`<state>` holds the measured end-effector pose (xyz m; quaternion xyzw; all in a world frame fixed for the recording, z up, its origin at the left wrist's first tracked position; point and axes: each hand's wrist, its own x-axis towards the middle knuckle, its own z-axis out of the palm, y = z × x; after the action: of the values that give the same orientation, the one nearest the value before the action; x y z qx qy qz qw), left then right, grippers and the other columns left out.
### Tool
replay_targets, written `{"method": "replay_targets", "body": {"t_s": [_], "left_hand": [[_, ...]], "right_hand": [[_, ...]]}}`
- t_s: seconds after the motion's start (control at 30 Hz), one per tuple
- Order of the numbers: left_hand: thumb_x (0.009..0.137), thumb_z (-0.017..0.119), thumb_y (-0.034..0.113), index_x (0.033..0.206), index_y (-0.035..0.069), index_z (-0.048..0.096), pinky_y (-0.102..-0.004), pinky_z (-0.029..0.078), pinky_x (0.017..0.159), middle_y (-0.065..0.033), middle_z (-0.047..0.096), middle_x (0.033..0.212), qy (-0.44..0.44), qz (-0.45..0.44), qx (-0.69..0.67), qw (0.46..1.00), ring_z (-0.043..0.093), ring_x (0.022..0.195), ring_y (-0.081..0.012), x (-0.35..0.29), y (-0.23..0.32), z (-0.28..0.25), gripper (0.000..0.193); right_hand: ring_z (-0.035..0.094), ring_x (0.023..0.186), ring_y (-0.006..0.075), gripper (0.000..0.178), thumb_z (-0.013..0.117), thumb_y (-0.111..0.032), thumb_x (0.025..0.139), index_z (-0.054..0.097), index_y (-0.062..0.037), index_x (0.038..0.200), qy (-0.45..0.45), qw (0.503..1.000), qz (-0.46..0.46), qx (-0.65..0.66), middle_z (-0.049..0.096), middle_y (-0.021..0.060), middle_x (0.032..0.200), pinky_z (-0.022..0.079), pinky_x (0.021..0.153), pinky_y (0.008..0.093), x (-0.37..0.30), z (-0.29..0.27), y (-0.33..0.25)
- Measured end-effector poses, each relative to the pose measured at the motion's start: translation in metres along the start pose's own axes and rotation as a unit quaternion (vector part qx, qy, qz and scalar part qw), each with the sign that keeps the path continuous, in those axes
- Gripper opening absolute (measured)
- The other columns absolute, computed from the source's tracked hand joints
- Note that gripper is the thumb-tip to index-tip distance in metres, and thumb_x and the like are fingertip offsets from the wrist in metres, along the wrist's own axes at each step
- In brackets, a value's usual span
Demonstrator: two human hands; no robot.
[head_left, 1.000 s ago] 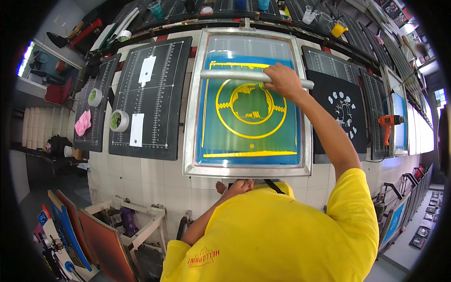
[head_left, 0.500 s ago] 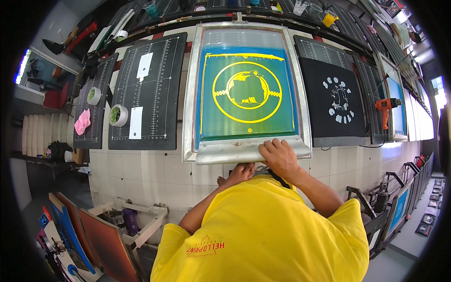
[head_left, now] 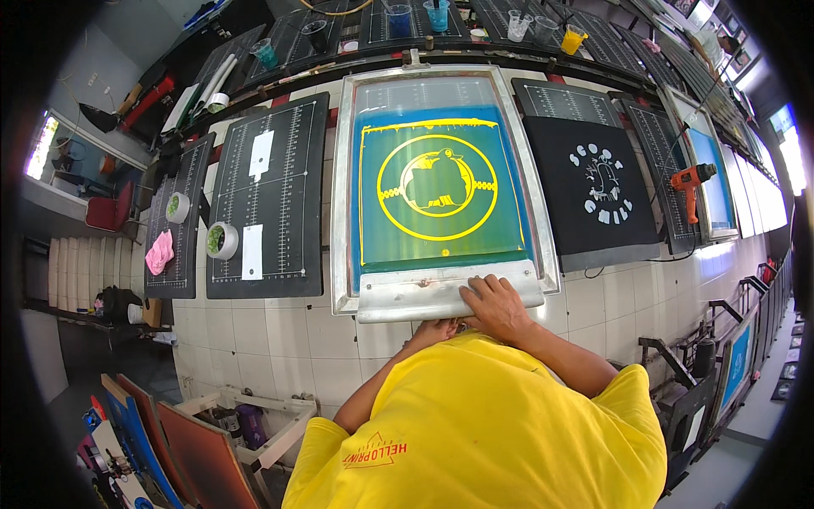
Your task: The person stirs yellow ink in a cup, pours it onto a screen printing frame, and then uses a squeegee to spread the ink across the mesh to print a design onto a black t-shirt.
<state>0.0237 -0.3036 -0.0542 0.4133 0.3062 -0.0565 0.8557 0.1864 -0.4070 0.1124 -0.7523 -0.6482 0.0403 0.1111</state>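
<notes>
A wide silver metal squeegee [head_left: 407, 294] spans the near end of a screen-printing frame [head_left: 343, 195]. My right hand [head_left: 498, 310] is closed over its near edge, right of the middle, fingers lying on the metal. The frame's mesh [head_left: 434, 242] is blue and green, with a yellow round design of a bird inside a ring and a streak of yellow ink along the far edge. Close to my waist, just under the squeegee's near edge, is my left hand [head_left: 431, 333]. Its fingers are partly hidden there, so its hold is unclear.
Left of the frame lies a black ruled board [head_left: 292, 204] with white strips and a roll of green-centred tape [head_left: 222, 241]. A pink cloth [head_left: 159, 253] is farther left. To the right are a printed black fabric [head_left: 585, 182] and an orange heat gun [head_left: 694, 188]. Ink cups [head_left: 437, 15] line the back.
The whole view has shifted, so the benches sit lower. The squeegee's face shows more broadly, tipped a little toward me. My left hand has come closer under its near edge.
</notes>
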Motion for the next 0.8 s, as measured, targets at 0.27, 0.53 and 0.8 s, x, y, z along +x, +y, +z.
{"method": "replay_targets", "body": {"t_s": [0.27, 0.53, 0.8], "left_hand": [[0.107, 0.042, 0.016, 0.092, 0.005, 0.050, -0.0262, 0.037, 0.063, -0.0001, 0.046, 0.078, -0.026, 0.038, 0.056, 0.997, 0.042, 0.068, -0.0101, -0.014, 0.024, 0.012, 0.020], [0.105, 0.045, 0.034, 0.089, 0.005, 0.055, -0.0308, 0.040, 0.064, -0.0028, 0.050, 0.071, -0.040, 0.024, 0.205, 0.978, 0.045, 0.067, -0.0136, -0.008, 0.014, -0.006, 0.035], [0.103, 0.050, 0.034, 0.111, -0.001, 0.061, -0.0348, 0.047, 0.080, -0.0088, 0.064, 0.092, 0.017, -0.009, 0.350, 0.937, 0.059, 0.080, -0.0207, -0.055, 0.090, 0.025, 0.037]], "right_hand": [[0.058, 0.105, 0.0373, 0.036, 0.070, -0.020, 0.085, 0.062, -0.0009, 0.115, 0.249, 0.950, 0.167, 0.090, 0.064, 0.0185, 0.112, 0.047, 0.091, 0.0460, -0.007, -0.016, 0.078], [0.065, 0.097, 0.0325, 0.038, 0.041, -0.025, 0.105, 0.059, 0.0040, 0.121, 0.177, 0.829, 0.462, 0.262, 0.068, 0.0208, 0.102, 0.048, 0.089, 0.0390, -0.036, 0.043, 0.163], [0.060, 0.092, 0.0195, 0.038, 0.044, -0.025, 0.104, 0.063, 0.0056, 0.115, 0.211, 0.780, 0.472, 0.354, 0.067, 0.0133, 0.097, 0.047, 0.085, 0.0339, -0.029, 0.055, 0.168]]}}
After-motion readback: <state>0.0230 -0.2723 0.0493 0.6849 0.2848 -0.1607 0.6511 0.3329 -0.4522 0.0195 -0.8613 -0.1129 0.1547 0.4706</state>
